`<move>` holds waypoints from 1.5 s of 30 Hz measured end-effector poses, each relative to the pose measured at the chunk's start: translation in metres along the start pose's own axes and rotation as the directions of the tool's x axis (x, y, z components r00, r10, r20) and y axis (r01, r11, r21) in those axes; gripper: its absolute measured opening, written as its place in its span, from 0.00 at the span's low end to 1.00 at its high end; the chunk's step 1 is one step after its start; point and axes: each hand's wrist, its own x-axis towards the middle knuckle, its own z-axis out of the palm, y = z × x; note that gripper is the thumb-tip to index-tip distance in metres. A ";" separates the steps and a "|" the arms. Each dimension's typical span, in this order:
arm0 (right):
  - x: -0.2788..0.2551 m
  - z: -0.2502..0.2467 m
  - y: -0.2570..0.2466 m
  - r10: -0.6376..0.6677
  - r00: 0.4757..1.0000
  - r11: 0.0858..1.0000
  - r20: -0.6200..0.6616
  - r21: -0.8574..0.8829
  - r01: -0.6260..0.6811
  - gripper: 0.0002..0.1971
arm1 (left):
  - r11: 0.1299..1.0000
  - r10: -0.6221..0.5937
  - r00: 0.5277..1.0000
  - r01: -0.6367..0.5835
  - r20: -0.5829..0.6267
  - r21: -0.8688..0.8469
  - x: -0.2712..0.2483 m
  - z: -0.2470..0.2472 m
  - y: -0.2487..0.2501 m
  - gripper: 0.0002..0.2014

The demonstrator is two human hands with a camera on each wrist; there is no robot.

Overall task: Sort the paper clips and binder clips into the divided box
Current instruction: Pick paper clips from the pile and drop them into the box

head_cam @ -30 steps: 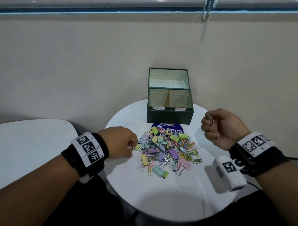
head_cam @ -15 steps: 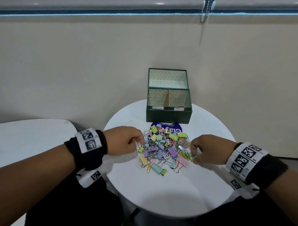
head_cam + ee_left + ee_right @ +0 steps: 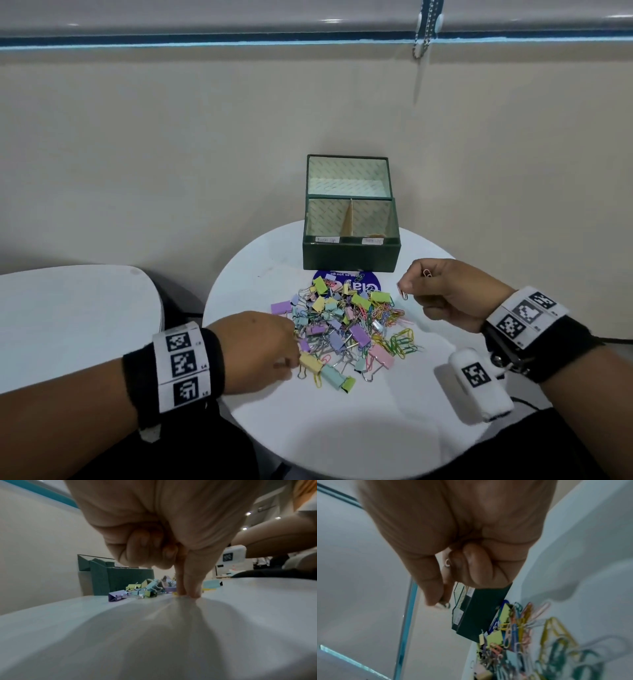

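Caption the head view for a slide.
Right hand lifts paper clips toward the green box; left hand picks at the clip pile.

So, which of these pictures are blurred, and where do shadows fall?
Head view: sharp, with soft shadows on the white table. Left wrist view: left hand out of focus, its shadow spreading below the fingers. Right wrist view: motion-blurred, paper clips smeared.

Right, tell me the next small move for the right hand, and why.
Probably carry the right hand forward over the box and drop its paper clips into the right compartment. The hand is raised off the table, pinching clips near the box, and that side seems labelled for them.
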 end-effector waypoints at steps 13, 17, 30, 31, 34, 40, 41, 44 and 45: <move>0.078 0.009 -0.072 -0.300 0.914 0.829 -0.272 -0.549 0.109 0.06 | 0.938 -0.008 0.995 -0.028 -0.101 -0.346 0.030 -0.067 -0.032 0.04; 0.096 0.017 -0.084 -0.252 0.941 0.744 -0.224 -0.667 0.041 0.07 | 0.866 -0.157 0.976 0.063 -0.151 -0.496 0.089 -0.111 -0.039 0.07; 0.023 0.007 -0.025 -0.185 0.982 0.491 0.026 -0.864 0.115 0.06 | 0.842 -0.306 0.925 0.152 -0.226 -0.517 0.173 -0.123 -0.017 0.18; 0.016 0.009 -0.018 -0.118 0.992 0.458 0.049 -0.884 0.098 0.10 | 0.876 -0.275 0.928 0.134 -0.251 -0.463 0.160 -0.121 -0.015 0.16; 0.003 0.013 0.002 0.024 0.999 0.313 0.044 -0.949 0.034 0.29 | 0.947 -0.160 0.979 0.117 -0.124 -0.299 0.115 -0.104 -0.008 0.16; 0.019 0.023 0.008 -0.011 1.000 0.359 -0.014 -0.933 -0.009 0.22 | 0.982 -0.147 0.961 0.171 0.233 -0.083 0.073 -0.050 -0.003 0.52; 0.022 0.026 0.007 -0.022 1.000 0.372 -0.016 -0.928 -0.007 0.20 | 0.983 -0.150 0.963 0.169 0.225 -0.069 0.074 -0.043 -0.002 0.54; 0.029 0.030 0.006 -0.052 0.998 0.382 -0.035 -0.924 -0.012 0.18 | 0.976 -0.173 0.975 0.189 0.142 -0.106 0.087 -0.037 0.003 0.49; 0.029 0.030 0.006 -0.059 0.997 0.388 -0.043 -0.922 -0.017 0.17 | 0.972 -0.185 0.978 0.197 0.101 -0.125 0.092 -0.038 0.004 0.44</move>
